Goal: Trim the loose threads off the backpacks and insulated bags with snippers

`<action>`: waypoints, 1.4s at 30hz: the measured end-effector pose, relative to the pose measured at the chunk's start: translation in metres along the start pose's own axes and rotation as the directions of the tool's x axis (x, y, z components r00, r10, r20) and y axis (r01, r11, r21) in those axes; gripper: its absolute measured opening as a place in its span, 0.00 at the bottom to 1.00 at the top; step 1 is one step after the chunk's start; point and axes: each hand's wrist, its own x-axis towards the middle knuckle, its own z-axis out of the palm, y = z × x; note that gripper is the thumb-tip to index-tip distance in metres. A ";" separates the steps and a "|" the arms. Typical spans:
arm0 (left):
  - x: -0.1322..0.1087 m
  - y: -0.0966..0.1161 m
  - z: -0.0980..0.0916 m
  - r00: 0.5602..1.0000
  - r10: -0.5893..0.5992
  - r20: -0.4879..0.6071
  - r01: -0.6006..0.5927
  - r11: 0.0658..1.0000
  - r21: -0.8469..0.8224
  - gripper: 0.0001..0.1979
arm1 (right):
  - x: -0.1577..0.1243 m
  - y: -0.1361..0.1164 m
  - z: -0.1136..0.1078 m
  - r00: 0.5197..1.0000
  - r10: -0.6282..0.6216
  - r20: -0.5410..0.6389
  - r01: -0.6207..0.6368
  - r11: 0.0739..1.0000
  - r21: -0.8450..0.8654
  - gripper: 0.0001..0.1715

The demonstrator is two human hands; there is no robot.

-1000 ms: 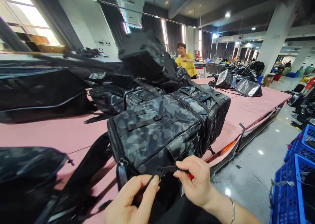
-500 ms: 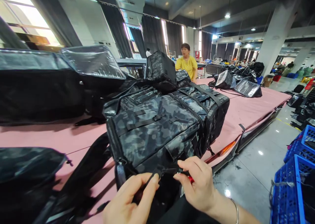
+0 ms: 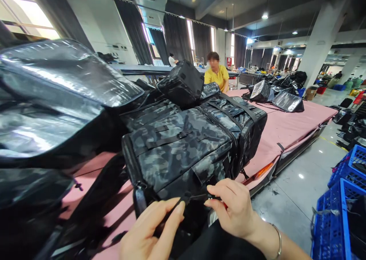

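Note:
My left hand point(image 3: 156, 227) is closed, thumb and forefinger pinching a narrow black strap point(image 3: 187, 196). Just to its right, my right hand point(image 3: 233, 208) pinches a small dark piece point(image 3: 211, 196), with a bit of red showing under the fingers; its kind cannot be made out. A thin dark strand spans the gap between the two hands. Directly beyond them lies a grey-and-black camouflage bag point(image 3: 183, 149), with webbing straps and a black D-ring on top. Its near lower side is partly hidden behind my fingers.
A bag with a silvery lining point(image 3: 54, 100) stands on the left of the pink-covered table point(image 3: 297, 119). Behind the camouflage bag sits a boxy black bag point(image 3: 183, 82). A person in yellow point(image 3: 216, 75) is at the far side. Blue crates point(image 3: 328, 218) stand on the floor at right.
The silver-lined bag at left has tipped and swung toward me, showing more of its lining. The boxy bag has shifted left and tilted. Both my hands keep their pinch, nearly unmoved.

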 end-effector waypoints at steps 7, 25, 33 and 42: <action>0.002 -0.006 -0.011 0.995 0.045 0.086 -0.043 0.999 -0.032 0.15 | 0.005 0.002 -0.002 0.998 -0.012 0.061 0.009 0.999 0.049 0.14; 0.008 0.008 -0.014 0.989 -0.042 0.140 0.051 0.997 -0.063 0.18 | 0.010 0.005 -0.012 0.986 -0.167 0.030 0.169 0.981 -0.095 0.09; 0.005 0.019 -0.014 0.983 -0.108 0.151 0.114 0.993 -0.034 0.15 | 0.013 0.012 -0.008 0.967 -0.251 0.049 0.255 0.963 -0.092 0.08; 0.018 0.009 -0.029 0.946 0.043 0.320 -0.048 0.999 0.007 0.13 | 0.018 0.016 -0.006 0.949 -0.294 0.110 0.293 0.956 0.024 0.09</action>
